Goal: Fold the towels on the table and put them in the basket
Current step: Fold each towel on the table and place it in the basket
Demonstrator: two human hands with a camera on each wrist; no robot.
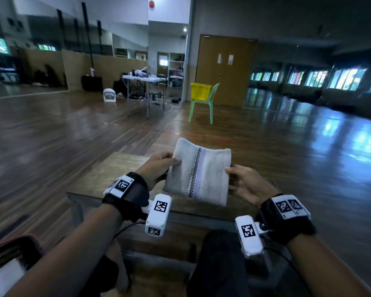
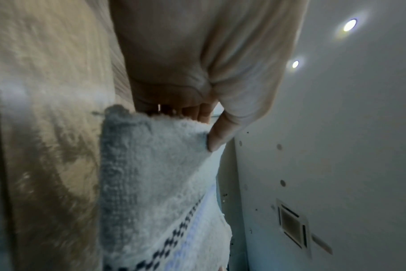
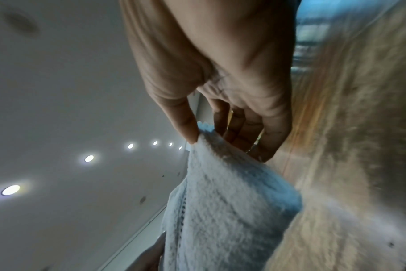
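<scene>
- Head view: the left hand (image 1: 156, 168) and right hand (image 1: 247, 184) each pinch a side edge of the folded towel (image 1: 198, 171), held just above the wooden table (image 1: 99, 181); a yellow basket (image 1: 200, 91) sits on a green chair (image 1: 210, 103), well apart.
- Left wrist: the thumb (image 2: 220, 133) presses the towel's edge.
- Right wrist: thumb and fingers (image 3: 241, 128) pinch the terry edge, though it is blurred.

Fluffy terry towel (image 1: 198, 172), glossy wooden floor (image 1: 287, 146)

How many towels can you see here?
1. A folded towel is held above the wooden table, the left hand pinching its left edge and the right hand its right. Others may lie outside the views.
</scene>
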